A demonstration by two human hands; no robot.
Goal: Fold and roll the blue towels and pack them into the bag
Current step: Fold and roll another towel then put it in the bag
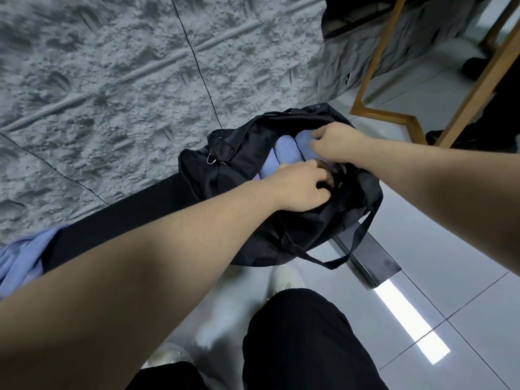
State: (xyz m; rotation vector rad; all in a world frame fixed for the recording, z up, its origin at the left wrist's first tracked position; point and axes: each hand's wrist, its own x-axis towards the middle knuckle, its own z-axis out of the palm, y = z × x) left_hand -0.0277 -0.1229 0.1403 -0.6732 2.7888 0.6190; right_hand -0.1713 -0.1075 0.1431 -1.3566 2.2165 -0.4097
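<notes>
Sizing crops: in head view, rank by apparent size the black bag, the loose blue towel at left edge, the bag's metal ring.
1. black bag
2. loose blue towel, cut off by the frame edge
3. metal ring

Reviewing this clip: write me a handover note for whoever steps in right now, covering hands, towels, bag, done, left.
Left hand: fingers curled on the near rim of the bag, gripping the black fabric.
Right hand: in the bag's opening, fingers curled on a rolled towel.
Bag: open, on the edge of the grey surface.
Done: at least two rolled blue towels in the bag, side by side.
Left: a loose blue towel lies unrolled at far left; fold, roll and pack it.
</notes>
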